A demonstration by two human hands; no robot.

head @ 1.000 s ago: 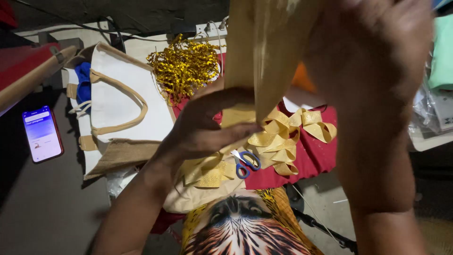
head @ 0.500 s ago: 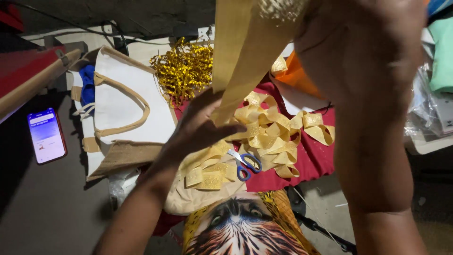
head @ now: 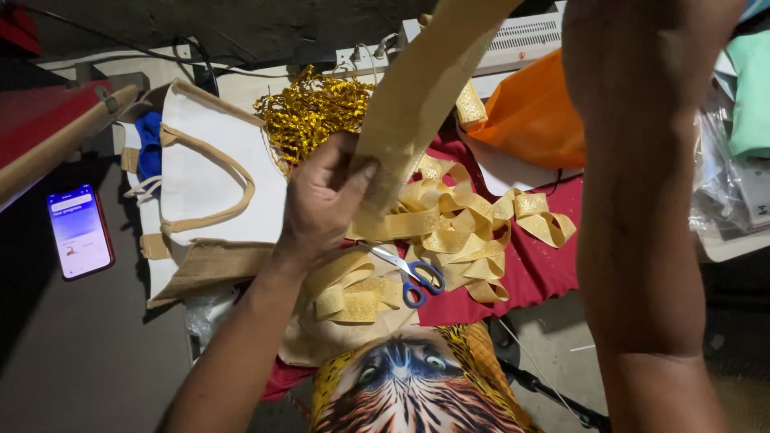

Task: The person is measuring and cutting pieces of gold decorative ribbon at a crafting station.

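Your left hand (head: pixel 321 204) pinches a wide tan strip (head: pixel 417 104), thumb on its face, fingers (head: pixel 341 164) curled behind. The strip rises toward the upper edge of the picture, above the red cloth (head: pixel 537 269). Your right forearm (head: pixel 642 200) crosses the right side; its hand is cut off, so you cannot tell its grip. Risk: the strip may sag into the loose gold ribbon (head: pixel 457 228) and snag, or drag the scissors (head: pixel 409 273) off the surface. The strip's upper end is hidden.
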